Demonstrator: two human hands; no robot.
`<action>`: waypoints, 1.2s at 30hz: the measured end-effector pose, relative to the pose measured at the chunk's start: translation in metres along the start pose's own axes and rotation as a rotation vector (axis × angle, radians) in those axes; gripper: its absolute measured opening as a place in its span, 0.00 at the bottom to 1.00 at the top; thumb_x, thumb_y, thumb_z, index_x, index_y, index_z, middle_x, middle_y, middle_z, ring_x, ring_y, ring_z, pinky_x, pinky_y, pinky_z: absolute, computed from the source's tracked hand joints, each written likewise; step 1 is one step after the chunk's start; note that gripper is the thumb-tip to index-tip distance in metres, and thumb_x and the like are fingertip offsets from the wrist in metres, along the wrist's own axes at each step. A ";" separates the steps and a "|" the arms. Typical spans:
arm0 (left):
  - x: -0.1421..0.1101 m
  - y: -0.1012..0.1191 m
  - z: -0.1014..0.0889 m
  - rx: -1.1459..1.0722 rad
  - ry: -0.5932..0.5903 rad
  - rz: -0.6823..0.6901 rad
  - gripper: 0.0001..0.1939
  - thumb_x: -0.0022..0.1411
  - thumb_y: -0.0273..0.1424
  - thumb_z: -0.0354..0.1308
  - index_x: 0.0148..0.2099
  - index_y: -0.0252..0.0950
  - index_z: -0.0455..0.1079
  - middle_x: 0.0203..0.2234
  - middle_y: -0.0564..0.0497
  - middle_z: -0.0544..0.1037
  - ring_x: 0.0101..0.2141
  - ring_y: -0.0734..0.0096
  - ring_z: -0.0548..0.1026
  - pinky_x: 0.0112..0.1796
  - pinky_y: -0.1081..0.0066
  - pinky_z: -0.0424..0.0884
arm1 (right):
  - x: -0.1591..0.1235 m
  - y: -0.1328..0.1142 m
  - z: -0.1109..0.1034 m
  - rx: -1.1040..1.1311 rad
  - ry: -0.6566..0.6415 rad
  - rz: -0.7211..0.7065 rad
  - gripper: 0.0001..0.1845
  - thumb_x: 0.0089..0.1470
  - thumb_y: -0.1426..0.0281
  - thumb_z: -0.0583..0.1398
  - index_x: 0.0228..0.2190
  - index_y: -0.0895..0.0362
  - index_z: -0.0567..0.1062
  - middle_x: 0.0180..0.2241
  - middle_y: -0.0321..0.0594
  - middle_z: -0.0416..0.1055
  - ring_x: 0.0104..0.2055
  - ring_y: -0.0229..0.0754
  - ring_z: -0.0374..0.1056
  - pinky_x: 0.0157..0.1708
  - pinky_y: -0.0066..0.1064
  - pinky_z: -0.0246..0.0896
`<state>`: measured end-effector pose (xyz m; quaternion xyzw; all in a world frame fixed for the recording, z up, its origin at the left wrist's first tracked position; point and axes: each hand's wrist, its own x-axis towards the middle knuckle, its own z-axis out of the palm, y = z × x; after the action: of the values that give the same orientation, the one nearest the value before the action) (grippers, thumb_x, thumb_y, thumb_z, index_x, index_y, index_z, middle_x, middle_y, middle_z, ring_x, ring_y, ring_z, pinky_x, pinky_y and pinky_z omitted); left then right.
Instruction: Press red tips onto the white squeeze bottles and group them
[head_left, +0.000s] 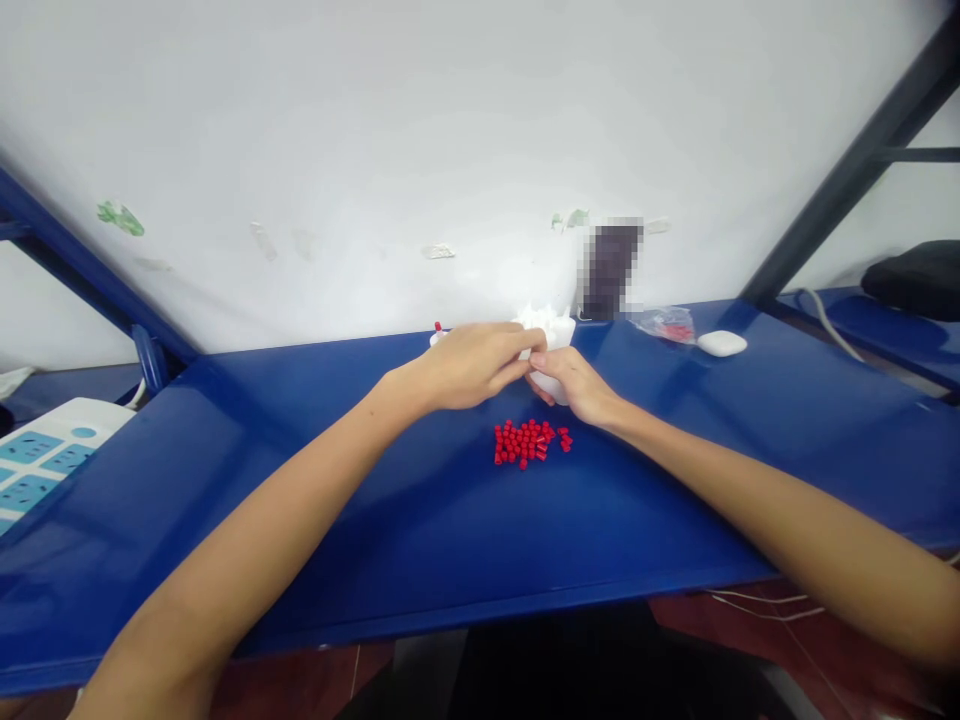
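My left hand (480,362) and my right hand (574,385) meet over the blue table (375,520), fingers pinched together on a small white piece (553,382) between them. Just behind the hands sits a white container (551,327) holding more white pieces. A pile of several small red caps (529,442) lies on the table just in front of my hands. A white piece with a red cap (437,331) shows behind my left hand. What exactly each fingertip grips is partly hidden.
A white power strip (41,455) lies at the left edge. At the back right are a clear plastic bag (666,324), a white case (721,343), and a dark blurred object (609,270) against the wall. A dark frame post (847,170) rises at right.
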<state>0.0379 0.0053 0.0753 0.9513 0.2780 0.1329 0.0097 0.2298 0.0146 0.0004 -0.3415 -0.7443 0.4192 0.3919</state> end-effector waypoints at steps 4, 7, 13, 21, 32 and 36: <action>-0.007 -0.018 -0.017 0.055 0.104 -0.054 0.15 0.70 0.38 0.44 0.43 0.35 0.68 0.37 0.46 0.73 0.37 0.65 0.69 0.39 0.68 0.63 | 0.000 0.005 -0.001 0.001 0.076 0.027 0.31 0.58 0.46 0.53 0.17 0.57 0.66 0.15 0.33 0.62 0.19 0.34 0.59 0.23 0.29 0.54; -0.015 -0.035 -0.026 0.135 0.123 -0.140 0.16 0.69 0.40 0.45 0.43 0.35 0.69 0.37 0.46 0.72 0.40 0.61 0.68 0.42 0.65 0.63 | 0.001 0.008 -0.001 -0.015 0.126 0.001 0.27 0.58 0.47 0.55 0.22 0.57 0.70 0.19 0.34 0.65 0.20 0.35 0.61 0.24 0.29 0.57; -0.019 -0.049 -0.019 0.155 0.033 -0.207 0.17 0.67 0.41 0.47 0.44 0.36 0.71 0.40 0.44 0.72 0.44 0.56 0.67 0.47 0.59 0.61 | 0.001 0.008 -0.001 -0.049 0.228 -0.077 0.23 0.61 0.50 0.53 0.39 0.56 0.75 0.26 0.35 0.68 0.22 0.36 0.64 0.26 0.30 0.60; -0.018 -0.044 -0.021 0.167 0.043 -0.194 0.22 0.66 0.42 0.49 0.56 0.37 0.67 0.47 0.42 0.72 0.48 0.53 0.66 0.50 0.57 0.60 | -0.002 0.008 0.003 -0.146 0.358 -0.017 0.24 0.47 0.54 0.67 0.18 0.56 0.65 0.16 0.30 0.59 0.19 0.33 0.53 0.21 0.29 0.48; -0.012 0.026 -0.014 0.015 -0.687 -0.364 0.25 0.60 0.50 0.56 0.23 0.34 0.69 0.17 0.51 0.68 0.18 0.72 0.62 0.23 0.69 0.55 | -0.004 0.009 -0.002 0.077 0.210 -0.088 0.15 0.55 0.63 0.56 0.21 0.57 0.69 0.19 0.34 0.63 0.19 0.35 0.60 0.22 0.30 0.53; -0.009 0.026 -0.001 0.021 -0.746 -0.405 0.26 0.58 0.52 0.58 0.22 0.34 0.68 0.16 0.51 0.66 0.18 0.71 0.62 0.23 0.69 0.55 | -0.003 0.009 -0.003 0.049 0.166 -0.079 0.14 0.55 0.64 0.56 0.22 0.57 0.69 0.20 0.34 0.63 0.20 0.35 0.60 0.23 0.29 0.54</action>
<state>0.0438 -0.0221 0.0767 0.8605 0.4381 -0.2278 0.1256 0.2355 0.0170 -0.0079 -0.3358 -0.7116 0.3918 0.4769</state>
